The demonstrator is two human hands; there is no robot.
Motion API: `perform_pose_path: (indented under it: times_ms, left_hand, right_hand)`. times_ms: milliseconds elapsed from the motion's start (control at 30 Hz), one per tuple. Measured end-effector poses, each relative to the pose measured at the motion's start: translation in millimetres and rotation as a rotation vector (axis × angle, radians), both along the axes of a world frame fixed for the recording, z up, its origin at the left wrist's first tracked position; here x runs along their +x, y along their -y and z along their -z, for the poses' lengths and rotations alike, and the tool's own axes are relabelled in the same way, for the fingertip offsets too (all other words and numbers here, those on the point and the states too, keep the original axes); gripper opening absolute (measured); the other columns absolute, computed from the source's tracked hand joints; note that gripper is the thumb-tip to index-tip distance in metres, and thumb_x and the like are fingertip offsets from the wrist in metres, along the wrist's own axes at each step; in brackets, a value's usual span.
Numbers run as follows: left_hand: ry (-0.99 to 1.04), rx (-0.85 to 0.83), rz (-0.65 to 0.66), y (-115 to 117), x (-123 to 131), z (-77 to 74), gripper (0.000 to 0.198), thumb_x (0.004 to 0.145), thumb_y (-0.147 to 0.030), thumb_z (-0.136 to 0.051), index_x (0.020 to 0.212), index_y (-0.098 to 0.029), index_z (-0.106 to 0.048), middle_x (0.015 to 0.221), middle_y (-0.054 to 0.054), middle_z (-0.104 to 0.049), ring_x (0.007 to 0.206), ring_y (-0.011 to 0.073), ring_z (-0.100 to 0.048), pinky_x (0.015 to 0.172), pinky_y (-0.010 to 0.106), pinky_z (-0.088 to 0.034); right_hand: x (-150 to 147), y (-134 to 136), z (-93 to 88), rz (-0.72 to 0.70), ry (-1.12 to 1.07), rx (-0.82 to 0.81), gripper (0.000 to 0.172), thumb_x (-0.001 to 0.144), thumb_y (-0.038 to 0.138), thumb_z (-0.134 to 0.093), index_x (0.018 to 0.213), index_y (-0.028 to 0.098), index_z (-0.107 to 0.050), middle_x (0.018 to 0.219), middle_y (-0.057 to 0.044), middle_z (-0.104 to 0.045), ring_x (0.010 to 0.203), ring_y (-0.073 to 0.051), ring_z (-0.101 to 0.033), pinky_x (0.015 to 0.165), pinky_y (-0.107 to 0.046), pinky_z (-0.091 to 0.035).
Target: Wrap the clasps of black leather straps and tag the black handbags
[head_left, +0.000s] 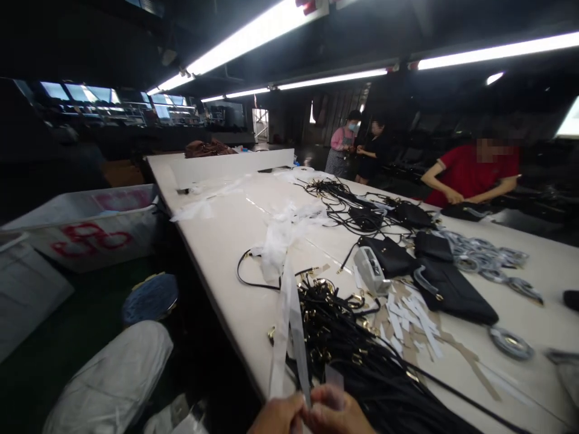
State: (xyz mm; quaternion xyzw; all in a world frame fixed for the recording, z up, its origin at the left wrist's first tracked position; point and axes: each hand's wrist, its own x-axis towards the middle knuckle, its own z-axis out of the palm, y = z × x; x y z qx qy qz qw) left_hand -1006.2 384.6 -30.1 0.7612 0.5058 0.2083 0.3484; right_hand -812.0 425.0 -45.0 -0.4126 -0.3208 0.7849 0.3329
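Observation:
At the bottom edge my left hand (277,416) and my right hand (340,415) are close together, fingers pinched on a thin white strip (286,325). The strip folds into two lengths that run up the table toward a crumpled heap of sheer white wrapping (277,241). A small translucent piece (335,378) stands up at my right fingers; whether it belongs to the strip I cannot tell. Just right of the strip lies a big bundle of black straps (344,343) with gold-coloured metal clasps. One black strap (239,274) loops out on the left.
On the white table (221,241) are a tape dispenser (371,271), paper scraps (411,319), black bags (456,289) and grey-wrapped rings (511,342). A person in red (474,175) works across the table; two people stand farther back. White bins (90,241) and a stool (151,298) stand left.

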Motion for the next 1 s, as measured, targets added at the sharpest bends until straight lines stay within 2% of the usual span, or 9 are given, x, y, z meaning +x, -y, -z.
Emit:
perform_pose_path:
  times_ms: [167, 333, 400, 500, 600, 667, 800, 900, 1000]
  left_hand:
    - [0.299, -0.257, -0.206, 7.7, 41.6, -32.8, 0.014, 0.083, -0.023, -0.053, 0.088, -0.021, -0.066, 0.085, 0.000, -0.068, 0.078, 0.0148, -0.060, 0.073, 0.025, -0.047]
    - [0.717, -0.401, -0.386, 14.3, 55.1, -37.7, 0.022, 0.081, -0.026, -0.056, 0.101, -0.016, -0.058, 0.083, 0.003, -0.064, 0.066, 0.0122, -0.055, 0.065, 0.024, -0.046]
    - [0.794, -0.394, -0.397, 20.9, 58.6, -36.6, 0.025, 0.079, -0.025, -0.059, 0.102, -0.015, -0.060, 0.083, 0.003, -0.062, 0.070, 0.0126, -0.056, 0.068, 0.025, -0.045]
    - [0.800, -0.376, -0.388, 31.4, 65.6, -33.7, 0.029, 0.077, -0.020, -0.058, 0.105, -0.014, -0.063, 0.082, 0.002, -0.060, 0.074, 0.0130, -0.056, 0.072, 0.025, -0.044]
    - [0.708, -0.355, -0.369, 39.7, 74.2, -31.0, 0.028, 0.080, -0.018, -0.052, 0.105, -0.015, -0.065, 0.077, 0.001, -0.058, 0.070, 0.0127, -0.053, 0.070, 0.025, -0.043]
    - [0.621, -0.311, -0.342, 43.5, 79.6, -31.5, 0.028, 0.082, -0.016, -0.048, 0.103, -0.016, -0.067, 0.077, 0.001, -0.058, 0.071, 0.0132, -0.052, 0.071, 0.026, -0.043]
    - [0.466, -0.179, -0.247, 47.9, 88.6, -40.3, 0.032, 0.080, -0.009, -0.041, 0.094, -0.017, -0.069, 0.088, 0.003, -0.062, 0.082, 0.0153, -0.055, 0.078, 0.026, -0.043]
    - [0.389, -0.204, -0.209, 49.2, 97.3, -47.2, 0.019, 0.083, -0.018, -0.052, 0.095, -0.018, -0.067, 0.087, 0.001, -0.062, 0.080, 0.0148, -0.054, 0.074, 0.025, -0.041]
    - [0.331, -0.291, -0.256, 51.2, 104.3, -42.9, 0.021, 0.077, -0.034, -0.071, 0.085, -0.016, -0.064, 0.074, -0.003, -0.057, 0.069, 0.0124, -0.048, 0.061, 0.022, -0.036]
  right_hand:
    - [40.1, 3.3, -42.7, 0.174, 0.109, 0.044, 0.053, 0.066, 0.037, -0.084, 0.106, 0.006, -0.067, 0.088, -0.009, -0.072, 0.080, -0.018, -0.069, 0.076, -0.031, -0.051]
    - [104.7, -3.0, -15.2, 0.372, 0.427, 0.093, 0.053, 0.066, 0.055, -0.076, 0.098, 0.014, -0.069, 0.065, 0.000, -0.061, 0.060, -0.017, -0.058, 0.060, -0.032, -0.050]
    - [131.9, 1.9, -4.5, 0.394, 0.607, 0.147, 0.051, 0.058, 0.055, -0.079, 0.088, 0.015, -0.070, 0.066, -0.003, -0.062, 0.070, -0.026, -0.061, 0.069, -0.041, -0.051]
    - [164.0, 15.8, -2.6, 0.410, 0.845, 0.309, 0.066, 0.049, 0.046, -0.083, 0.107, 0.017, -0.069, 0.105, -0.012, -0.069, 0.115, -0.043, -0.053, 0.102, -0.058, -0.037]
    - [170.4, 34.0, -16.7, 0.395, 1.120, 0.740, 0.087, 0.060, 0.052, -0.077, 0.137, 0.018, -0.052, 0.147, -0.016, -0.046, 0.141, -0.042, -0.029, 0.117, -0.061, -0.016]
    - [158.1, 45.0, -30.2, 0.301, 1.091, 0.879, 0.088, 0.071, 0.056, -0.071, 0.145, 0.018, -0.042, 0.151, -0.017, -0.042, 0.140, -0.038, -0.034, 0.117, -0.058, -0.024]
    - [117.6, 57.0, -48.6, -0.011, 0.514, 0.459, 0.079, 0.069, 0.054, -0.076, 0.137, 0.021, -0.052, 0.126, -0.014, -0.064, 0.103, -0.029, -0.065, 0.087, -0.043, -0.055]
    - [96.9, 60.8, -46.4, -0.083, 0.402, 0.347, 0.045, 0.069, 0.054, -0.076, 0.091, 0.016, -0.073, 0.078, -0.006, -0.070, 0.067, -0.019, -0.062, 0.063, -0.031, -0.052]
    - [84.9, 64.8, -34.1, -0.101, 0.500, 0.427, 0.047, 0.075, 0.063, -0.068, 0.067, 0.017, -0.065, 0.057, -0.001, -0.060, 0.053, -0.015, -0.054, 0.052, -0.026, -0.044]
